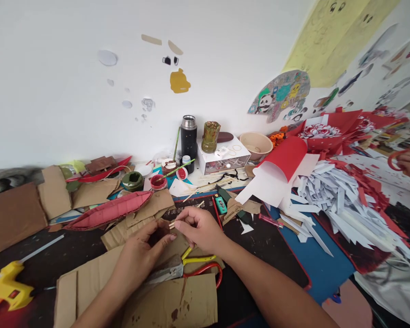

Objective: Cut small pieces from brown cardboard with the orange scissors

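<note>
Pinching a stick (pixel 186 214) in my right hand (pixel 200 228), left hand (pixel 143 250) steadying its end on the cardboard (pixel 146 214); I'd keep it level over the scissors (pixel 187 269).

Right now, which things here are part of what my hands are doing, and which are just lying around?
In hand: thin sticks, pinched by right hand; left hand; cardboard beneath.

Lying about: scissors, glue gun, red boat, flask, paper strips.
</note>
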### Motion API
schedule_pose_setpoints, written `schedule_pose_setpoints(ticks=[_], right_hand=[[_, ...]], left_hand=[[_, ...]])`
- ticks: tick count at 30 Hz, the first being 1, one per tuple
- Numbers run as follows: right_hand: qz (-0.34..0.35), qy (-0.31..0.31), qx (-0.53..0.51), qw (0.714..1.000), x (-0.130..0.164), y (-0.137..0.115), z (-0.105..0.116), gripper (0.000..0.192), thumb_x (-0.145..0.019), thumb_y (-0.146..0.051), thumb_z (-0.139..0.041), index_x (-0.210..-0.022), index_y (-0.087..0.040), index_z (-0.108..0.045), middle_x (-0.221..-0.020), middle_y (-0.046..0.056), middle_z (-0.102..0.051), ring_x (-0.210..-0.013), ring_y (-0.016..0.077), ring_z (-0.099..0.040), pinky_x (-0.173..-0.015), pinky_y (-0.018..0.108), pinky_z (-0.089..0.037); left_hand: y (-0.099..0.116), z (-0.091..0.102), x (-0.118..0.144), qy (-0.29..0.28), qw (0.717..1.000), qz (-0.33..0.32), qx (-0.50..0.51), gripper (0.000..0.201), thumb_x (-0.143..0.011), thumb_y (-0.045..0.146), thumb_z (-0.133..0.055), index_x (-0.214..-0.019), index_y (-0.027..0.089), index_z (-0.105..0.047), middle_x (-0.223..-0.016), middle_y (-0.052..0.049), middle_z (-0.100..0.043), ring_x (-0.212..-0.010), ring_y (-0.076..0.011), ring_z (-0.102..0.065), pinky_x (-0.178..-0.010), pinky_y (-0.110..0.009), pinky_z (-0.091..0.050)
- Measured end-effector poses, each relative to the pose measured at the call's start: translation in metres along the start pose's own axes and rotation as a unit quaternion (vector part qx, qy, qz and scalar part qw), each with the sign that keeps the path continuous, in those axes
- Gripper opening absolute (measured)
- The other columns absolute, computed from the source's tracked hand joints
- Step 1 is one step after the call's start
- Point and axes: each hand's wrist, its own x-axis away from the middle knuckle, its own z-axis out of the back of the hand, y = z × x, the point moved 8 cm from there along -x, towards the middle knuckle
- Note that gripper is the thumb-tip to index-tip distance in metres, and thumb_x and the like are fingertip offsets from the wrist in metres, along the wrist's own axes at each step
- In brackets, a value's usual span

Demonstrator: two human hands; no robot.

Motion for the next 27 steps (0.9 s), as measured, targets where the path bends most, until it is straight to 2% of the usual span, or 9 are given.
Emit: schedule_pose_setpoints(ticks=[5, 14, 20, 27], right_hand=[[0.010, -0.009, -0.010, 1.000, 0.0006, -0.0027, -0.0034, 0.014, -0.099, -0.032, -0.069, -0.093, -0.021, -0.064, -0.051, -0.011, -0.054, -0.039, 0.0090, -0.047, -0.041, 0.019, -0.035], [0.005, -0.012, -0.018, 1.000, 0.0016, -0.0023, -0.0052, 0.016, -0.098, -0.034, -0.070, -0.092, -0.021, -0.063, -0.051, -0.011, -0.054, -0.039, 0.0087, -0.047, -0.040, 0.019, -0.035], [0.002, -0.010, -0.013, 1.000, 0.0014, -0.0022, -0.0036, 0.015, -0.099, -0.034, -0.069, -0.095, -0.021, -0.063, -0.051, -0.011, -0.053, -0.040, 0.0088, -0.047, -0.042, 0.019, -0.036], [0.017, 0.019, 0.080, 0.996, 0.0034, -0.0057, 0.0004, 0.015, -0.099, -0.035, -0.071, -0.097, -0.020, -0.068, -0.054, -0.010, -0.053, -0.044, 0.0095, -0.050, -0.048, 0.021, -0.037]], left_hand=[[-0.0033, 0.0030, 0.0004, 0.022, 1.000, 0.009, -0.015, 0.030, -0.088, 0.056, -0.068, -0.089, 0.027, -0.079, -0.089, -0.002, -0.084, -0.082, -0.0262, -0.078, -0.079, -0.035, -0.061], [0.0004, 0.0078, 0.0022, 0.057, 0.998, 0.009, 0.002, 0.028, -0.085, 0.054, -0.071, -0.083, 0.027, -0.079, -0.084, -0.002, -0.084, -0.077, -0.0252, -0.077, -0.072, -0.032, -0.061], [0.0019, 0.0057, -0.0001, 0.024, 0.999, 0.028, 0.025, 0.031, -0.086, 0.056, -0.071, -0.084, 0.026, -0.080, -0.082, -0.002, -0.083, -0.077, -0.0255, -0.076, -0.072, -0.032, -0.061], [0.0019, 0.0042, 0.0001, 0.006, 0.999, 0.028, 0.022, 0.037, -0.091, 0.059, -0.067, -0.086, 0.025, -0.080, -0.081, -0.002, -0.080, -0.073, -0.0231, -0.071, -0.069, -0.030, -0.057]])
